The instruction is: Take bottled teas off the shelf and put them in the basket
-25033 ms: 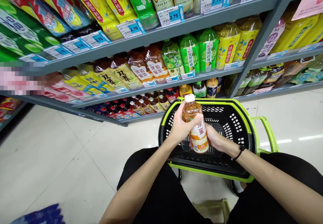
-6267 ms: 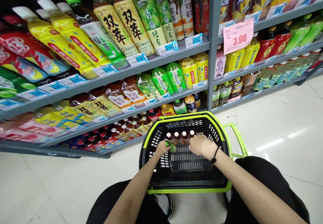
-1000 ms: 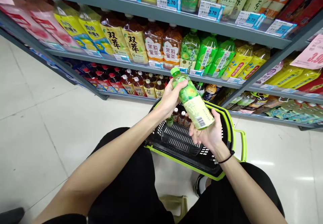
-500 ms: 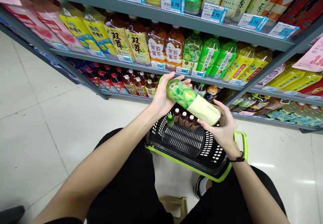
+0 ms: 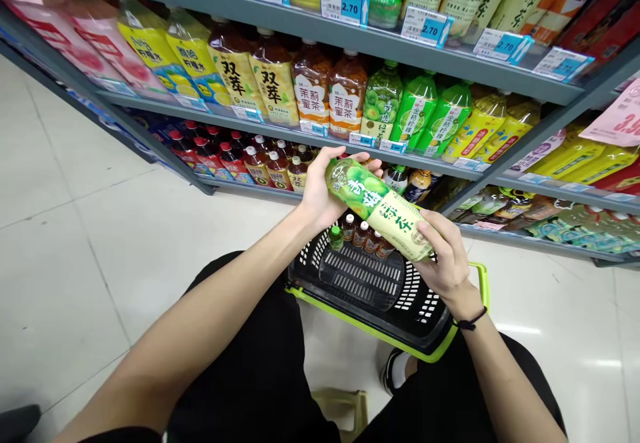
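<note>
A green tea bottle (image 5: 383, 210) with a green and pale-yellow label lies tilted across both my hands, above the basket. My left hand (image 5: 323, 193) is closed around its cap end, and the cap itself is hidden. My right hand (image 5: 445, 256) grips the base end, fingers over the label. Below is a black shopping basket (image 5: 360, 280) with a lime-green handle. Inside it, against the far side, stand several brown bottles (image 5: 361, 233) with white caps and a small green-capped bottle (image 5: 336, 237).
Drink shelves (image 5: 280, 123) cross the view ahead, with several rows of bottles and price tags (image 5: 345, 3). A pink price sign (image 5: 615, 116) juts out at the right. A small stool (image 5: 345, 410) stands on the pale tiled floor (image 5: 65, 230) between my legs.
The bottle has turned about its long axis, so the large characters on its label now face me. My right hand has shifted its grip over the base end.
</note>
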Demonstrator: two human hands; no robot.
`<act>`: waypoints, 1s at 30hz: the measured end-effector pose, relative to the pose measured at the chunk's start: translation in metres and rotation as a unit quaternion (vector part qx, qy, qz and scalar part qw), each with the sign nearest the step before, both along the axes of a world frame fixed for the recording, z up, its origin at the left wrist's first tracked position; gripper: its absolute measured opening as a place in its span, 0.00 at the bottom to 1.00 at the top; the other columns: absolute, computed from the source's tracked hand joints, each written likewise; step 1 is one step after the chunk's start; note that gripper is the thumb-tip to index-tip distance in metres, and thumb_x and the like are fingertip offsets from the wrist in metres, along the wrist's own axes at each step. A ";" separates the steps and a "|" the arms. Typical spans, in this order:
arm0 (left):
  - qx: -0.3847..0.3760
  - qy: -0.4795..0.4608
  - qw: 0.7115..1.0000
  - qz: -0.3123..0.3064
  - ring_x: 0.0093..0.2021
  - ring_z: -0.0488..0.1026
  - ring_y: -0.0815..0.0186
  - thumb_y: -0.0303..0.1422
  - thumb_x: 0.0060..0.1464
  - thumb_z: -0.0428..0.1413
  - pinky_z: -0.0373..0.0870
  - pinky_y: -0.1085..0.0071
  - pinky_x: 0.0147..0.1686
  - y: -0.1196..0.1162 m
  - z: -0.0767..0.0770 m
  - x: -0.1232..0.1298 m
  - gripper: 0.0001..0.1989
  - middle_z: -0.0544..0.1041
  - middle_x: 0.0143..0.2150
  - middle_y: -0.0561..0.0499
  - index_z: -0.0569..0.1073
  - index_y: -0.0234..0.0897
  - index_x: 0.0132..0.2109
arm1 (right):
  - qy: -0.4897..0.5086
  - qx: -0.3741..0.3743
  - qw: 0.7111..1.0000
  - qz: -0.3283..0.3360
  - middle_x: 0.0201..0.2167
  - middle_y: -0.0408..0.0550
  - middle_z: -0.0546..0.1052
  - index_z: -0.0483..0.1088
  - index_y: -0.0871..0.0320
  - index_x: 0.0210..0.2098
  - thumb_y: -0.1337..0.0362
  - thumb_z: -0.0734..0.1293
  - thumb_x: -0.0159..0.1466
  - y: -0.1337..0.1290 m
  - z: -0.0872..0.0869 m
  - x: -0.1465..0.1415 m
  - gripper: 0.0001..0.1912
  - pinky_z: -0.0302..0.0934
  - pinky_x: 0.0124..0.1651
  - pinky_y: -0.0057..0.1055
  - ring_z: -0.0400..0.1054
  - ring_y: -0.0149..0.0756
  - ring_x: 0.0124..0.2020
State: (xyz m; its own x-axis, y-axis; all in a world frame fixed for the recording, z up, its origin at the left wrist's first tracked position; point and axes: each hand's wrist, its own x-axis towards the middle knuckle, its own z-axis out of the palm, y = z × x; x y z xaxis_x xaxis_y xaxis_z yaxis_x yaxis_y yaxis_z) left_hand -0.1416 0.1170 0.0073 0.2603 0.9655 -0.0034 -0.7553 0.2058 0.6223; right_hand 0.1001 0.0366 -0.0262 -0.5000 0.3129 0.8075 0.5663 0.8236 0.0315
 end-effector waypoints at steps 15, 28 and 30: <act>0.038 0.021 0.998 0.035 0.59 0.78 0.50 0.42 0.57 0.59 0.75 0.54 0.60 -0.008 0.013 0.002 0.17 0.82 0.51 0.44 0.78 0.36 0.49 | 0.443 -0.758 0.464 0.116 0.31 0.60 0.81 0.74 0.68 0.47 0.34 0.58 0.70 0.000 -0.001 -0.040 0.38 0.70 0.22 0.25 0.75 0.36 0.22; -0.145 0.050 0.987 0.046 0.39 0.81 0.60 0.39 0.57 0.62 0.78 0.62 0.47 0.005 -0.017 0.013 0.11 0.82 0.38 0.46 0.74 0.36 0.38 | 0.338 -0.826 0.260 0.370 0.15 0.54 0.71 0.71 0.63 0.26 0.21 0.38 0.64 -0.014 -0.006 -0.037 0.55 0.50 0.08 0.26 0.65 0.38 0.11; -0.171 0.056 0.983 0.043 0.36 0.80 0.61 0.39 0.60 0.61 0.77 0.64 0.42 0.006 -0.022 0.016 0.10 0.81 0.36 0.46 0.74 0.35 0.38 | 0.344 -0.826 0.270 0.355 0.13 0.52 0.69 0.70 0.62 0.25 0.20 0.38 0.62 -0.017 -0.001 -0.038 0.55 0.49 0.07 0.25 0.63 0.37 0.10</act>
